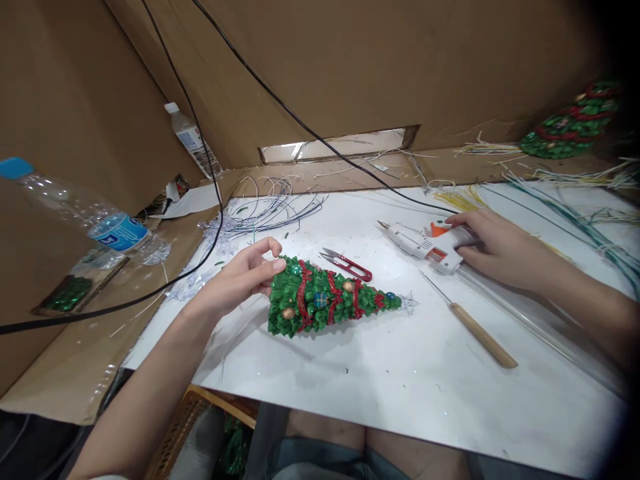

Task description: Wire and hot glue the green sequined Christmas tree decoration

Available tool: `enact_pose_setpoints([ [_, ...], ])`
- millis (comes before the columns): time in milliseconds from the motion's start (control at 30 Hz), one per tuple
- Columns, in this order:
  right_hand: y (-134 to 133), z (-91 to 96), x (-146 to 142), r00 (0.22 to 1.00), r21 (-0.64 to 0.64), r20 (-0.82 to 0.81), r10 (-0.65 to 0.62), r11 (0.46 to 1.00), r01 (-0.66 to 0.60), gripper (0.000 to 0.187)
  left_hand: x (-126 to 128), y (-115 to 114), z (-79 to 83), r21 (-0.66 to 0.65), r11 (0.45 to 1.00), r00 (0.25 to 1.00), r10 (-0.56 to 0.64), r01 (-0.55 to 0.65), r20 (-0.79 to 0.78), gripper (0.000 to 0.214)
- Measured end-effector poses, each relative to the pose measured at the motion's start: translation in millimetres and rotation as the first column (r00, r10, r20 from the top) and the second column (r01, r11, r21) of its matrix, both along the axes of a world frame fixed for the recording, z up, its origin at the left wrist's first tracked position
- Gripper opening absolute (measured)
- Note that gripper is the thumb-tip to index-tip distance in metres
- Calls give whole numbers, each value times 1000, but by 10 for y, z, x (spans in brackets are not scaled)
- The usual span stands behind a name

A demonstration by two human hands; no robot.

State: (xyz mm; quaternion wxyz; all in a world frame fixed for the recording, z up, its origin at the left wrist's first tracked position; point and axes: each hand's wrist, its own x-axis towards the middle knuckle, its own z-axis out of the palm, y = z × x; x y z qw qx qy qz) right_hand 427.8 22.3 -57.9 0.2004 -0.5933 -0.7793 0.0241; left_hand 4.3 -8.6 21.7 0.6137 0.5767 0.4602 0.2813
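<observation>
My left hand (250, 277) grips the wide base end of a green Christmas tree ornament (320, 300), thumb on its near edge. The tree is on its side, with red ribbon shapes, gold balls and a clear star (410, 304) at its tip pointing right. My right hand (490, 243) is closed around the handle of a white hot glue gun (415, 243), whose nozzle points left and whose orange trigger shows. Red thread snips (350, 263) lie just beyond the tree. An awl with a wooden handle (485, 337) rests to the right of it.
Large and small plastic bottles (120, 230) (193, 140) stand at the left. Coiled wires (280, 207) lie at the back, and wire bundles (590, 220) at the right. Another tree ornament (570, 127) stands back right. A black cable (290, 113) crosses before the cardboard walls.
</observation>
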Motion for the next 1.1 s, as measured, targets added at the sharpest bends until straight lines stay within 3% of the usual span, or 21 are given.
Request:
enact_pose_setpoints([
  [600, -33, 32, -29, 1000, -6, 3, -4, 1000, 4, 37, 5, 2, -9, 4, 1000, 1000, -7, 7, 1, 46],
  [1100, -9, 15, -23, 995, 38, 96, 42, 998, -46, 38, -6, 8, -13, -11, 1000, 1000, -7, 7, 5, 47],
])
